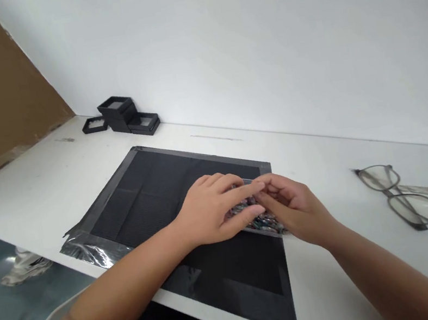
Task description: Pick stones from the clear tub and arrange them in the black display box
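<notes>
A clear plastic bag of small multicoloured pieces, perhaps beads or stone chips, lies on a black sheet in a clear sleeve. My left hand lies palm down over the bag and hides its left part. Its index finger and thumb stretch to the right, apart from each other, over the small pieces. At the bag's right end my right hand is closed, thumb against fingers, in a pinch on the edge. The left index fingertip meets the right hand's fingers.
Several small black frame-like boxes are stacked at the back left against the white wall. Eyeglasses lie on the white table at the right. The table's front edge runs below my forearms. Crumpled cloth shows below at the left.
</notes>
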A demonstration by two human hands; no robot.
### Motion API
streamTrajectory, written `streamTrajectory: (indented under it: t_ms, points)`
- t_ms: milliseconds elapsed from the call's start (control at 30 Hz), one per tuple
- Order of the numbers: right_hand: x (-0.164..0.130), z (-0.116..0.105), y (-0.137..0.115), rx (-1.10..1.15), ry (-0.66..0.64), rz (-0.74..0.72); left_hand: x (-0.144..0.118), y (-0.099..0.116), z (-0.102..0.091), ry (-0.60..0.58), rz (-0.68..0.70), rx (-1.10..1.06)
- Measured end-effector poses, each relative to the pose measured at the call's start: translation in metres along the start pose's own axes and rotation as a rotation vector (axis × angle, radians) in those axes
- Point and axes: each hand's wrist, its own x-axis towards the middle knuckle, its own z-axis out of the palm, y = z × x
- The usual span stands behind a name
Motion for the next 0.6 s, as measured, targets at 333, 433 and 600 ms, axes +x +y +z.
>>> streamTrajectory:
  t_ms: [333,433,600]
  points:
    - [0.007,-0.010,0.003,-0.603,-0.077,0.080,0.042,-0.160,-0.062,-0.009,-0.602,0.458]
    - [0.008,-0.009,0.003,-0.634,-0.099,0.093,0.039,-0.217,-0.071,-0.076,-0.660,0.472]
    - [0.009,-0.013,0.006,-0.702,-0.105,0.072,0.031,-0.254,-0.076,-0.099,-0.632,0.449]
